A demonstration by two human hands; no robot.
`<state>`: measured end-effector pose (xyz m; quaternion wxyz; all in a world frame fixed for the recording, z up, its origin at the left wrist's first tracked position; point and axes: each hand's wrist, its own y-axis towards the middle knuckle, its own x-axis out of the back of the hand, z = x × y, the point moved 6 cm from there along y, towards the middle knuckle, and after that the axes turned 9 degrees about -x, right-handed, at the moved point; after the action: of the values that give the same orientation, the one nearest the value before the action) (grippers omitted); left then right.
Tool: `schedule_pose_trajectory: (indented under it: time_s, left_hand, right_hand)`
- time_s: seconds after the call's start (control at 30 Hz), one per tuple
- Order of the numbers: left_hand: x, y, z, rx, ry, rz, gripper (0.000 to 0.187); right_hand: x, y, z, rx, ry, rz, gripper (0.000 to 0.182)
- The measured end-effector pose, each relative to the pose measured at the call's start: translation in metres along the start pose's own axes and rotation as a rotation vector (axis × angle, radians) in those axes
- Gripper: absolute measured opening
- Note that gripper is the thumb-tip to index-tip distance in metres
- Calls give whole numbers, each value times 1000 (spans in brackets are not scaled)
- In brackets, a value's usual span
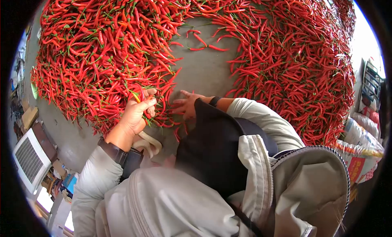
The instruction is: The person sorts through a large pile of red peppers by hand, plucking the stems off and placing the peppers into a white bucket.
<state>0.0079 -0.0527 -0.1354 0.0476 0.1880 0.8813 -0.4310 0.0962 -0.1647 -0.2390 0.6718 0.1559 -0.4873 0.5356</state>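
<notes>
Red chili peppers with green stems lie in a large heap [102,49] at the left. My left hand [141,108] is over the heap's near edge, its fingers closed around a few chilies, one of them yellowish. Beside it, my right hand [186,104] reaches in from the right with fingers spread, low by the heap's edge and a few loose chilies. Nothing shows in its grip.
A second spread of red chilies [294,65] covers the right side. Several loose chilies [204,46] lie on the grey floor [204,71] between. Printed sacks [357,155] stand at the right, a white-framed unit [30,159] at the lower left.
</notes>
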Motion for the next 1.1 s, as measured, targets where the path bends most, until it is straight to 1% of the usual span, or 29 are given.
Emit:
schedule_pose_trajectory:
  time_s: [0.07, 0.1, 0.13, 0.2, 0.23, 0.3, 0.33, 0.4, 0.47, 0.5, 0.53, 0.6, 0.63, 0.7, 0.73, 0.8, 0.87, 0.93, 1.0, 1.07, 1.1]
  left_hand:
    - [2, -1, 2, 1, 34, -18, 24]
    - [4, 2, 5, 0, 12, 14, 23]
    - [2, 2, 8, 5, 7, 15, 23]
    - [-1, 5, 10, -1, 22, 6, 23]
    - [-5, 6, 11, -3, 30, 39, 24]
    - [-11, 6, 11, 4, 28, 48, 25]
    - [-14, 7, 11, 9, 29, 48, 26]
    - [-13, 8, 10, 9, 18, 50, 26]
    - [-10, 11, 10, 13, 7, 48, 27]
    - [-8, 13, 9, -4, 18, 56, 27]
    - [-6, 14, 8, -22, 29, 64, 28]
    - [-6, 16, 9, -14, 16, 63, 29]
    - [-8, 17, 9, -15, 49, 59, 29]
    - [-10, 21, 9, -16, 81, 54, 28]
    - [-10, 23, 11, 0, 46, 71, 28]
    - [-10, 26, 13, 16, 5, 76, 28]
    - [-10, 27, 12, -7, 2, 44, 28]
    - [-11, 26, 11, 6, -2, 34, 28]
    - [-9, 27, 14, 8, -88, 4, 29]
    - [-13, 27, 15, 25, -109, -40, 28]
    - [-16, 29, 18, 65, -171, 10, 28]
  right_hand:
    - [1, -5, -14, -191, -62, -225, 41]
    - [-2, -11, -22, -279, -55, -285, 37]
    - [-6, -19, -28, -279, -51, -278, 37]
    - [2, -46, -59, -525, -61, -517, 37]
    - [4, -59, -64, -531, -61, -512, 37]
    - [18, -99, -85, -847, -9, -546, 34]
    - [17, -111, -87, -855, -10, -543, 34]
    - [17, -142, -97, -1077, -150, -569, 24]
    - [18, -175, -110, -1241, 78, -615, 13]
    - [25, -194, -114, -1368, 18, -653, 10]
    - [34, -217, -114, -1454, 5, -790, 13]
    - [34, -252, -120, -1684, 71, -937, 20]
    - [28, -256, -126, -1687, 71, -935, 20]
    - [3, -257, -143, -1743, 179, -765, 24]
    - [2, -258, -147, -1740, 181, -762, 24]
    - [3, -254, -152, -1696, 154, -796, 25]
    - [5, -259, -153, -1685, 220, -908, 25]
    - [12, -263, -145, -1723, 374, -1029, 25]
    - [31, -253, -130, -1683, 378, -1060, 23]
    - [50, -225, -118, -1310, 773, -1195, 20]
    - [58, -207, -113, -1188, 869, -1171, 18]
